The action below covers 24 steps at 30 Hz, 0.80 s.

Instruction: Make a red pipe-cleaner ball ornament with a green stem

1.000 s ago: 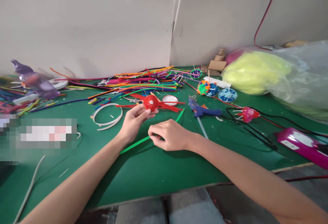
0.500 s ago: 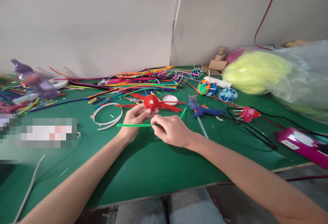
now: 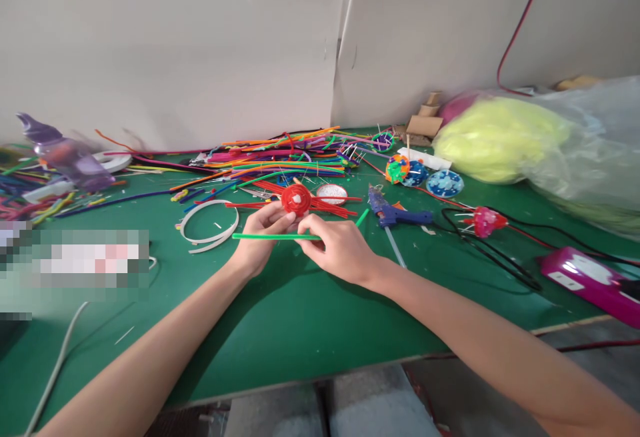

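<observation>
My left hand pinches a small red coiled pipe-cleaner disc above the green table. Close beside it, my right hand is closed on a green pipe cleaner, held level so that it sticks out to the left in front of my left hand. Its other end shows beyond my right hand near the blue glue gun. Red pipe cleaners lie on the table just behind both hands.
A heap of coloured pipe cleaners lies at the back. A white headband is to the left, and a purple bottle far left. Round decorated pieces, black cables, a pink box and a plastic bag are to the right.
My right hand has lifted the green pipe cleaner off the table and swung it level, moving up beside my left hand. The red disc has stayed in my left hand.
</observation>
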Available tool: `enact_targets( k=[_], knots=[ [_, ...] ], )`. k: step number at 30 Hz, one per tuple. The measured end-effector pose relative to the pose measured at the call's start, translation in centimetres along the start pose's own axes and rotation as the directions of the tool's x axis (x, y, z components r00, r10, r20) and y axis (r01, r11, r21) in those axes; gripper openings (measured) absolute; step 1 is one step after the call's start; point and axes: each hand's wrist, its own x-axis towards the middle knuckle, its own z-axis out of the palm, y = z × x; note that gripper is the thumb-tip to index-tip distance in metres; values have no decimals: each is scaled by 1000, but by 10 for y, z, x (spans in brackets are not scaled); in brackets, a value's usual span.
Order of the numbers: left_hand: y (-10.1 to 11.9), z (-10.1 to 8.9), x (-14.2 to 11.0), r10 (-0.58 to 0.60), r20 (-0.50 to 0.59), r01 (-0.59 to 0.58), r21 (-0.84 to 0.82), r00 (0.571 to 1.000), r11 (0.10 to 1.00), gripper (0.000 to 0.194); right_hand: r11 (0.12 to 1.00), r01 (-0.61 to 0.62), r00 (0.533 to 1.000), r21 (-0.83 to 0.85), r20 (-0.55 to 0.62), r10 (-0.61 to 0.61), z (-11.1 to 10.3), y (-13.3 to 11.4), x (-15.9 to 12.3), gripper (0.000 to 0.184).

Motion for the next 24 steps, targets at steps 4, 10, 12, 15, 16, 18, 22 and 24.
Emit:
enact_targets(
  k=[4,10,12,15,16,18,22,24],
  knots=[
    [0,0,0,3,23,-3,7,1000,1000,31,1000,13,1000,-25,13,-13,1,1,0,1],
    [2,2,-1,-17,10,17,13,1000,1000,32,999,3,999,-43,40,-1,1,1,-1,2],
    [2,2,-1,-18,14,18,15,1000,1000,33,999,5,999,-49,48,-3,1,2,-1,2],
    [1,1,-1,-10,26,10,25,1000,1000,34,998,10,998,-66,66,-6,2,2,-1,3],
    [0,1,-1,-6,33,5,30,999,1000,34,997,13,997,-72,74,-8,2,2,-1,3],
    [0,0,-2,3,48,-5,40,999,999,33,996,19,996,-88,91,-11,2,2,-1,3],
    [1,0,-3,6,74,-9,51,997,999,33,992,24,992,-123,123,-8,3,2,-1,5],
    [1,1,-3,11,80,-16,60,997,998,33,991,25,991,-133,137,-7,3,2,-1,6]
  ],
)
